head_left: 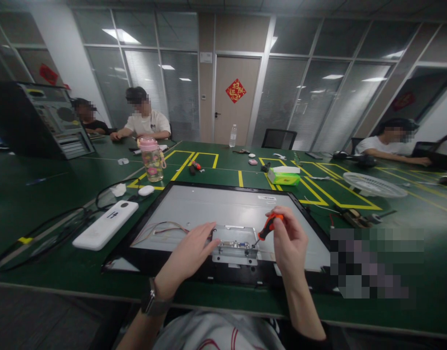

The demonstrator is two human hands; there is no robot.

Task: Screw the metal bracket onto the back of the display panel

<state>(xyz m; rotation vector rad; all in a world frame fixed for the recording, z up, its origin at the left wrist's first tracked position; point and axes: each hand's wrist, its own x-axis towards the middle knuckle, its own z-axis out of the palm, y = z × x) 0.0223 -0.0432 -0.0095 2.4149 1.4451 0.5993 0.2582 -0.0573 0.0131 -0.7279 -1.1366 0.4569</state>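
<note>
A monitor panel [223,201] with a black frame and grey metal back lies flat in front of me. A metal bracket [235,260] with a strip of connectors sits near its front edge. My right hand [289,238] grips a red and black screwdriver [270,225], tilted so its tip meets the bracket's right end. My left hand [190,250] rests at the bracket's left side, fingers stretched out and thumb apart, with nothing visibly held. Thin wires [161,227] run over the panel left of it.
On the left are a white power bank [107,224], black cables [44,238], a pink-lidded bottle [152,163] and a computer case [37,119]. A green tissue pack [283,175] and a white fan grille [372,184] lie beyond the panel. Several people sit around the table.
</note>
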